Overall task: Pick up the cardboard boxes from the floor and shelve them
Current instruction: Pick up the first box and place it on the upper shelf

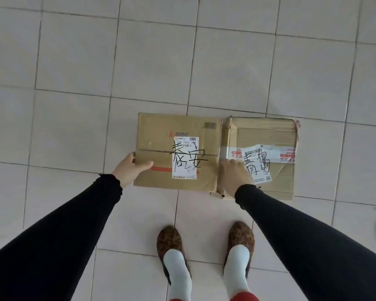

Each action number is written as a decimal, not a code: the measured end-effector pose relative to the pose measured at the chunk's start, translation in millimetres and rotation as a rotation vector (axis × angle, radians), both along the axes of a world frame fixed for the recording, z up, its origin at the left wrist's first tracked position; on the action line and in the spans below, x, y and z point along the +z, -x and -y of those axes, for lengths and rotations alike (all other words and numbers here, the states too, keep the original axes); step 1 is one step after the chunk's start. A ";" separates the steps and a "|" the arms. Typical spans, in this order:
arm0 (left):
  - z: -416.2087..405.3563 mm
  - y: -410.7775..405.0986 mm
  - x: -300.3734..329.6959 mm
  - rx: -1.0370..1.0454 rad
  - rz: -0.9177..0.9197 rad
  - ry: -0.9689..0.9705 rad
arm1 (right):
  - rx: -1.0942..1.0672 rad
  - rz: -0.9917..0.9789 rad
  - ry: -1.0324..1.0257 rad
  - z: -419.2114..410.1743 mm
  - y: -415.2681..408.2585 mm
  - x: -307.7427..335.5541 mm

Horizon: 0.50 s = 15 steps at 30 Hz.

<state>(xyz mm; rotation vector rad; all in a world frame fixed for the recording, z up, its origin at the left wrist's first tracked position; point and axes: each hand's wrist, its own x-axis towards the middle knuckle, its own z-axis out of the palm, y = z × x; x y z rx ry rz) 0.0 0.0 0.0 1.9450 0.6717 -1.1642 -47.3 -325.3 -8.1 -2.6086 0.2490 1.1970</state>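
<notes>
Left hand (129, 170) and right hand (233, 175) hold the left cardboard box (176, 135) by opposite sides, grip closed, beside the right cardboard box (267, 135) on the tiled floor (139, 61).

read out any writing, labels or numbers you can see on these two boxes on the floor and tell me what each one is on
"泰安", handwritten in black marker: white label on the left box.
"P804", printed, neighbouring digits unclear: top of that label.
"青島", handwritten, my best reading: white label on the right box.
Barcode, red stamp, small print on both labels, red tape print: too small or blurred.

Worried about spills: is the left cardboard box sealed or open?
Shut: the left brown cardboard box has flat top flaps, with a white label across the seam.
</notes>
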 end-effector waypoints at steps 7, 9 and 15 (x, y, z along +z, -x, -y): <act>12.4 0.8 15.2 0.216 -0.008 0.135 | -0.027 0.041 0.001 -12.3 -2.7 5.8; 10.6 -0.9 44.4 0.245 0.020 0.157 | -0.029 0.048 -0.021 -9.3 -6.7 28.9; 11.3 -39.6 203.5 0.358 0.080 0.333 | -0.141 0.188 -0.125 4.4 -44.0 169.4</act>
